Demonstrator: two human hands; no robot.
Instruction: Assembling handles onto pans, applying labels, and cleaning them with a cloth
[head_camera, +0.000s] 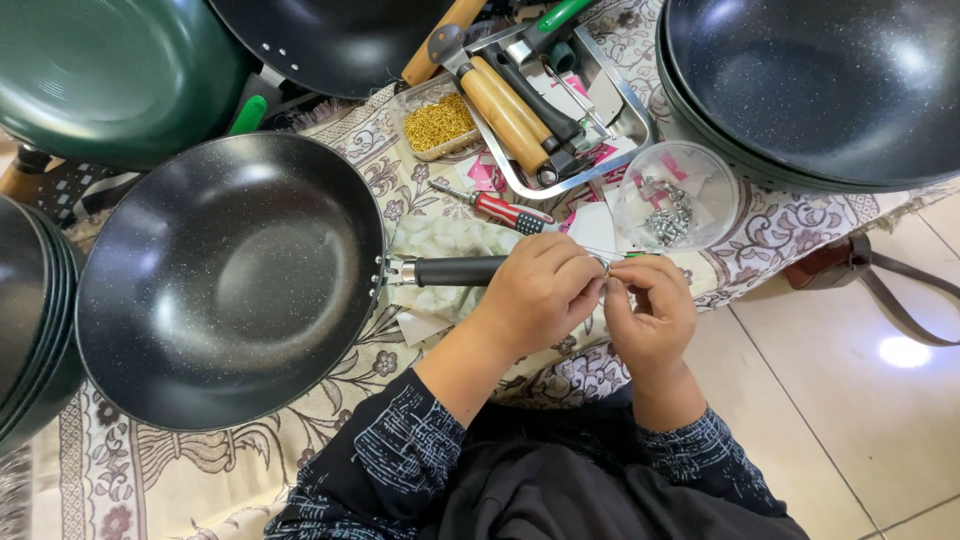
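My left hand (540, 290) grips the end of the black pan handle (455, 271); my right hand (650, 310) pinches a small metal ring (600, 263) there. The black wok (225, 280) lies on the patterned cloth (400, 180).

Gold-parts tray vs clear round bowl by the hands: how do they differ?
The gold-parts tray is small and rectangular, heaped full with tiny gold pieces. The clear round bowl is larger and circular, holding only a small cluster of silver screws, with much of its bottom bare. The tray lies farther from the hands, beside the metal tray of handles; the bowl sits just beyond the right hand. Both rest on the patterned cloth and hold small hardware.
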